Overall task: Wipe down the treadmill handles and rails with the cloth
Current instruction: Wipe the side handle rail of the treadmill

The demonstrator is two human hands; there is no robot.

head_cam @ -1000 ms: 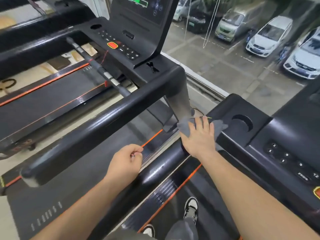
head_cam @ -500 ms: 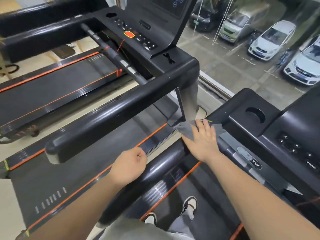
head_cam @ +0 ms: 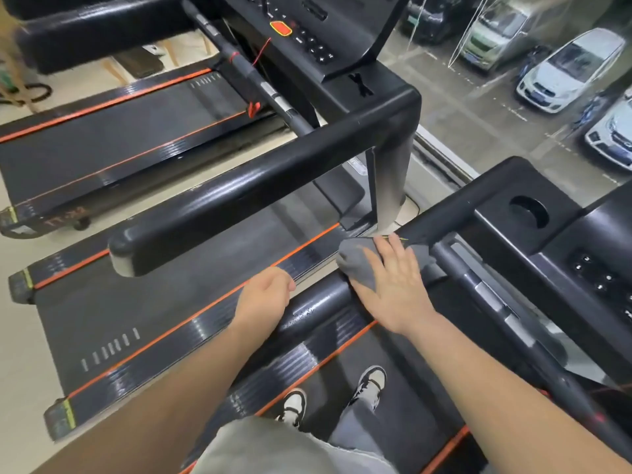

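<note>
While the right hand [head_cam: 393, 289], fingers flat, presses the cloth [head_cam: 355, 268] onto the rail [head_cam: 318, 301], most wiping likely remains undone

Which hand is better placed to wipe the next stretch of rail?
Right. The right hand lies flat on the cloth, pressing it onto the rail; the left hand is curled and has no cloth.

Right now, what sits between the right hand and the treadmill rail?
The grey cloth, pressed under the right hand onto the rail, in the head view.
</note>
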